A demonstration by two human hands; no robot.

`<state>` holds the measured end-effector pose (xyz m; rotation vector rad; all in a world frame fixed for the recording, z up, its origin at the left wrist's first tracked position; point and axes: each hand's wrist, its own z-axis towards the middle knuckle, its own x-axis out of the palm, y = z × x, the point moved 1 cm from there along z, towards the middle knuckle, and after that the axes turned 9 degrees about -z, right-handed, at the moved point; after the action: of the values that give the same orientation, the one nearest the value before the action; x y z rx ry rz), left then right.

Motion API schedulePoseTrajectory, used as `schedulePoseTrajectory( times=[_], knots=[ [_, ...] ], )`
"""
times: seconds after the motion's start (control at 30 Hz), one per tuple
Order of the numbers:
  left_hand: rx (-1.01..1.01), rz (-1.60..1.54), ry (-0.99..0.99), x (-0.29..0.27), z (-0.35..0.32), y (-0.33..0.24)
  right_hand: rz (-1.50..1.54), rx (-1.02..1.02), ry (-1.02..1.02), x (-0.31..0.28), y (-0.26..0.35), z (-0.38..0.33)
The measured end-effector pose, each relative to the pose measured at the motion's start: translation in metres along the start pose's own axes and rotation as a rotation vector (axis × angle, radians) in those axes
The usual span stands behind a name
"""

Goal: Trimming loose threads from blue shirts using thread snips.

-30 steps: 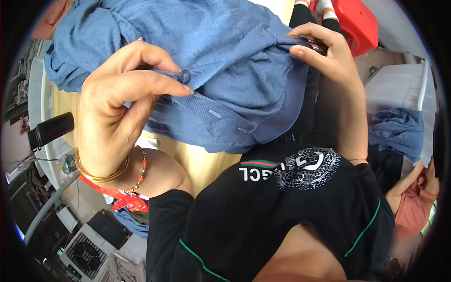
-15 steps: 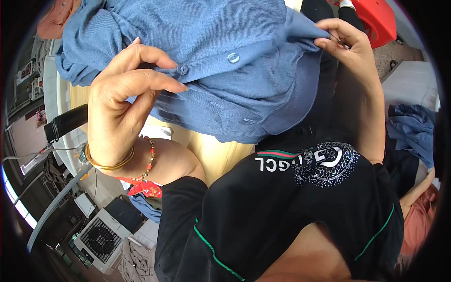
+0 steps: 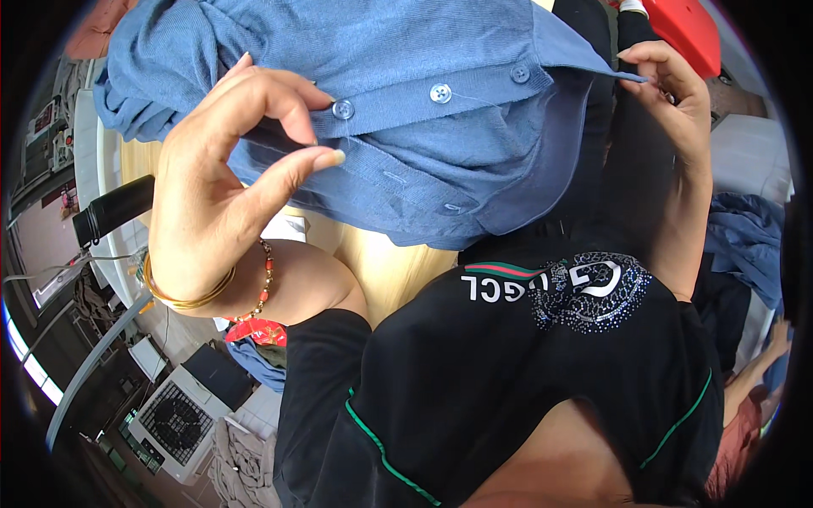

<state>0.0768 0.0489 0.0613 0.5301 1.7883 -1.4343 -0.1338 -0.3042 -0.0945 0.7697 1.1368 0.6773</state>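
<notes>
A blue knit shirt (image 3: 406,51) with a buttoned placket lies before me. My right hand (image 3: 669,93) is closed, pinching the pointed tip of its collar (image 3: 589,57) and drawing it out to the right. My left hand (image 3: 233,140) is at the placket, its thumb and index finger apart. That index fingertip touches or almost touches a blue button (image 3: 342,109). Farther right are a shiny button (image 3: 440,93) and a darker button (image 3: 520,74). Loose thread trails from the shiny button, and another thread hangs below the button by my left hand. Buttonholes show on the lower band.
Under the shirt is a light wooden tabletop (image 3: 394,284). A black cylinder (image 3: 114,210) juts out left of my left wrist. A red plastic seat (image 3: 686,34) stands at the far right. More blue clothing (image 3: 745,233) and another person's arm (image 3: 758,372) are on the right.
My right hand has moved right, stretching the collar tip outward. My left thumb has parted from the index finger. The placket now lies flatter, showing the darker button near the collar.
</notes>
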Motion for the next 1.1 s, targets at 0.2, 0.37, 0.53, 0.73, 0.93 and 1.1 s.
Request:
schedulePoseTrajectory(
  times=[0.2, 0.37, 0.53, 0.73, 0.93, 1.1],
  knots=[
    [0.005, -0.009, -0.063, 0.005, 0.003, -0.002, -0.047, 0.015, -0.165, -0.004, 0.007, -0.005],
    [0.008, 0.094, -0.029, 0.009, 0.010, -0.008, 0.013, -0.032, -0.103, 0.000, 0.010, -0.004],
    [-0.036, 0.072, -0.005, 0.014, 0.011, -0.005, -0.011, -0.051, -0.042, 0.002, 0.010, -0.001],
    [-0.035, 0.040, -0.050, 0.016, 0.012, -0.002, -0.029, -0.082, -0.103, -0.003, 0.012, -0.001],
    [-0.003, 0.006, -0.085, 0.013, 0.012, -0.008, -0.129, -0.119, -0.091, 0.010, 0.068, 0.011],
    [0.009, -0.005, -0.117, 0.008, 0.006, -0.007, 0.016, -0.088, -0.120, 0.049, 0.119, 0.025]
  ],
)
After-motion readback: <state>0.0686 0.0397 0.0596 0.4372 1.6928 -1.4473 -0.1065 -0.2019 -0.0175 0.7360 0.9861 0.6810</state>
